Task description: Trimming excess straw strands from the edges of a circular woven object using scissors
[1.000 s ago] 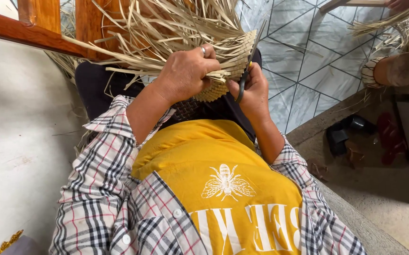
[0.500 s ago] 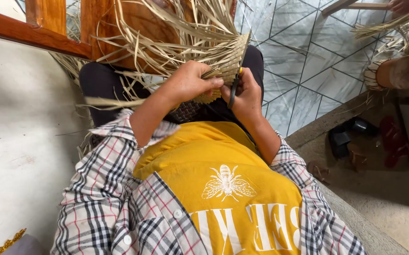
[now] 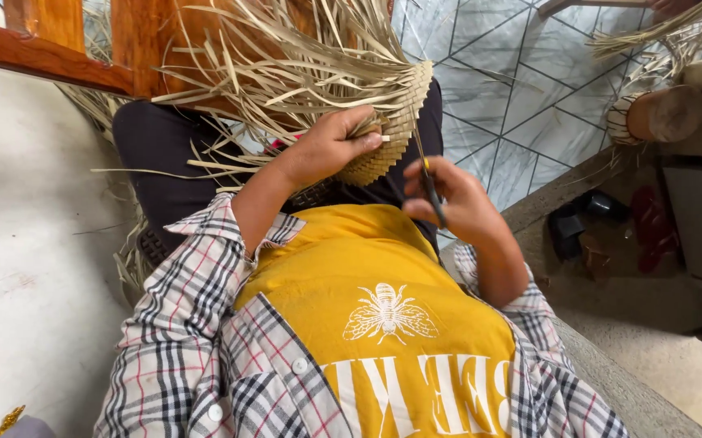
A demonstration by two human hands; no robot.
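Woven straw piece [image 3: 383,122]: its top and the loose strands run out past the upper edge, and its near face is partly covered by the left hand [image 3: 330,146]. Thin dark tool [image 3: 430,188] in the right hand [image 3: 456,203]: too slender to tell its kind, and its lower end is lost behind the fingers. Wooden frame [image 3: 51,57]: cut off at the top and left edges. Round object [image 3: 659,113] at right: blurred, partly hidden by straw. Dark items [image 3: 578,223] on the floor: too small to identify.
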